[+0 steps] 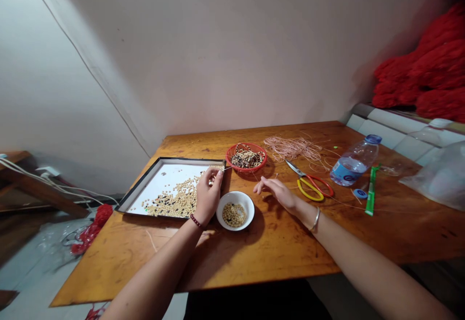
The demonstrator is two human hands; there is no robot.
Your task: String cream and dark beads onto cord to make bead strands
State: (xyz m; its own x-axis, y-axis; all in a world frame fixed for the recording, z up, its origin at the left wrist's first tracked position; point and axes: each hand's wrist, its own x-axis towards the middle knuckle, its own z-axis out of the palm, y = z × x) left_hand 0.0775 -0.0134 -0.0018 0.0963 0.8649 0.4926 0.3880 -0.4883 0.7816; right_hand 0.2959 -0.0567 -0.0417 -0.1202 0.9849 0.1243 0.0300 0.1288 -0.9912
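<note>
My left hand (208,194) hovers over the right edge of a black-rimmed white tray (145,184) strewn with tan and dark beads (174,203). Its fingers are pinched on a thin needle or thread whose tip points toward the red basket (247,158) of strung beads. My right hand (278,191) rests low over the wooden table (290,242) with fingers loosely stretched out, holding nothing I can make out. Between the two hands sits a small white bowl (235,210) of tan beads.
Yellow-and-red scissors (310,184), a pile of pink cord (292,148), a lying water bottle (354,161), a blue cap (360,193) and a green strip (371,191) lie to the right. Red tassels (425,75) are stacked at the far right; cables (43,179) trail on the left.
</note>
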